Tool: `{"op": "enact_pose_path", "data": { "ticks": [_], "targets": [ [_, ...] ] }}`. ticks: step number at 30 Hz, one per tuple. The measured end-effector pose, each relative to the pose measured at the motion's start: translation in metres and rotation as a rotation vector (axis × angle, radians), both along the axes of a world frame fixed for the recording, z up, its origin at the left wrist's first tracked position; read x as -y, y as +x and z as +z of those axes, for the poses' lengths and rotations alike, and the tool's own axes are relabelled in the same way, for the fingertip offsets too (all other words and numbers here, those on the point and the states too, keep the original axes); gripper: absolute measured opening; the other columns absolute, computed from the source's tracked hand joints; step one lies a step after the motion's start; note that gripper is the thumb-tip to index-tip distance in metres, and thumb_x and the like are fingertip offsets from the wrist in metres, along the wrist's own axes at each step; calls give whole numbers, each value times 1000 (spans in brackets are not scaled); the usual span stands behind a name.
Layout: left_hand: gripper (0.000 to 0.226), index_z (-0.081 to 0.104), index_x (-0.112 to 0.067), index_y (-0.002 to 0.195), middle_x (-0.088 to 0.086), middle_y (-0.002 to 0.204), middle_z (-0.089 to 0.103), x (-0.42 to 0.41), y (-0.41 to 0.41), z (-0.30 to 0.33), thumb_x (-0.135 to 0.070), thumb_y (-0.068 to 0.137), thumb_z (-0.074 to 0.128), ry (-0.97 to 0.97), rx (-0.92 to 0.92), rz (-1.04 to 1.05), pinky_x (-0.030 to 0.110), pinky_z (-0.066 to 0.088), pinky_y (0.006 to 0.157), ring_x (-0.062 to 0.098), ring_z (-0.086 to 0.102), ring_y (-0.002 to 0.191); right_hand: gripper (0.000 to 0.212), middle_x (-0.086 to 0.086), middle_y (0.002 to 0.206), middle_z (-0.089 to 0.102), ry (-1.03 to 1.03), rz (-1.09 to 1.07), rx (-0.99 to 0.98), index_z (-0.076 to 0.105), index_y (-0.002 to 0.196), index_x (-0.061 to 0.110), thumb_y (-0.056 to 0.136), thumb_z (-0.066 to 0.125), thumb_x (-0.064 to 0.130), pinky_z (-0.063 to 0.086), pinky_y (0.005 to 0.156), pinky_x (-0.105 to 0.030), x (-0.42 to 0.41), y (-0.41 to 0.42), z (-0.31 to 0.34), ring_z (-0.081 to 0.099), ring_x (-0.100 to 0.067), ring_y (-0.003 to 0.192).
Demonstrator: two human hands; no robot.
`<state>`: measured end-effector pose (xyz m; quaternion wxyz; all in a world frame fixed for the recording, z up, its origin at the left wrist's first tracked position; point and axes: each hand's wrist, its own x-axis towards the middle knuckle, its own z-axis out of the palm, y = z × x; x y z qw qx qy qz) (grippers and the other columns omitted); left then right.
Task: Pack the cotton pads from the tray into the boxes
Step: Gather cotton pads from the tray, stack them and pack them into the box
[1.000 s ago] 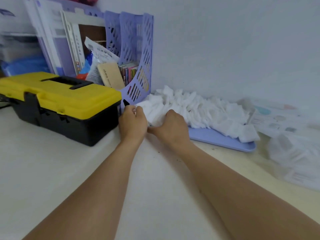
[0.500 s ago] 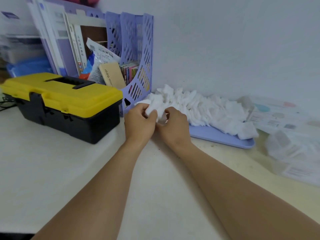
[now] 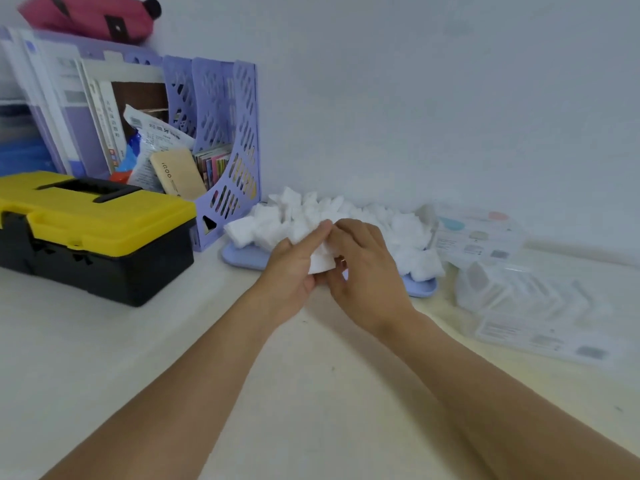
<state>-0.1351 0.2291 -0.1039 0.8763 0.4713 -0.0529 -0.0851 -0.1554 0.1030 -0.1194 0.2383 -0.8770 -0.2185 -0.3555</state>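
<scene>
Both hands, left hand [image 3: 294,268] and right hand [image 3: 363,268], now hold a small bunch of cotton pads [image 3: 321,263] lifted just clear of the tray [image 3: 242,256], ready for boxing.

Cotton pads [image 3: 313,216]: plain white. Tray [image 3: 242,255]: pale lilac-blue. Boxes [image 3: 519,299]: clear, with white labels; the far one bears pastel pink, blue and green spots. Toolbox [image 3: 93,233]: yellow lid, black body and handle. File rack [image 3: 239,140]: lilac, pierced with slanted slots. Pouch [image 3: 90,15]: magenta-pink with black trim. Desk [image 3: 104,358]: cream-white. Wall [image 3: 433,98]: pale grey-white.
</scene>
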Motion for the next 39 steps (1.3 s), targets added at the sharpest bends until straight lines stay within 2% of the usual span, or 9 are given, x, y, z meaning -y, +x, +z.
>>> {"op": "enact_pose_path", "data": {
  "ticks": [5,7,11,15,19,23,29,34,39],
  "targets": [
    [30,65,3,120,20,114,72,55,-6,16,-14,95,66,35,-86,-90,35,62,73,29,75,93,37,2,105,72,719,149,-275,69,116,13,83,57,6,53,86,-25,74,-31,33,66,-11,106],
    [33,65,5,121,21,116,72,80,-10,22,-12,93,69,46,-95,-128,37,62,78,32,74,99,23,2,98,75,831,86,-276,74,103,13,89,61,1,54,85,-28,95,-32,40,70,-12,98],
    [25,67,1,116,19,118,72,120,-19,20,-12,94,66,-39,-149,-213,37,62,82,27,72,99,20,6,94,75,821,-83,-196,75,96,15,85,70,-1,56,83,-26,124,-31,42,70,-7,93],
    [46,64,-1,127,16,123,71,133,-19,9,-15,83,72,-18,-71,-294,38,57,95,27,68,114,48,10,122,60,857,-149,-382,61,127,21,84,80,11,54,81,-23,146,-39,45,64,-7,105],
    [55,64,-3,127,15,125,70,129,-12,-1,-17,75,73,77,24,-285,41,56,97,28,66,118,30,-7,107,74,898,-19,-671,70,115,7,87,77,12,59,72,-22,163,-45,46,73,-18,95],
    [59,63,-5,128,13,122,72,130,-7,-7,-14,71,76,96,30,-248,37,61,85,28,69,113,11,-5,93,77,927,-31,-602,74,98,10,88,76,15,61,72,-26,164,-44,48,74,-15,85],
    [50,66,-8,122,13,121,72,132,-16,-7,-15,74,75,144,39,-284,44,58,94,30,69,114,21,-5,104,77,940,28,-793,74,110,11,89,74,13,52,70,-21,170,-46,48,69,-13,86],
    [18,67,-3,110,12,100,77,131,-16,0,-7,93,63,58,-84,-235,37,63,78,24,75,89,25,-5,110,77,1068,203,-830,72,117,9,92,69,11,56,80,-26,185,-52,59,72,-16,95],
    [33,62,1,128,19,122,70,129,-17,3,-5,95,60,122,-7,-234,53,54,96,30,69,106,33,-7,106,76,1018,321,-892,71,116,5,84,71,12,59,78,-26,187,-57,63,74,-17,94]
  ]
}}
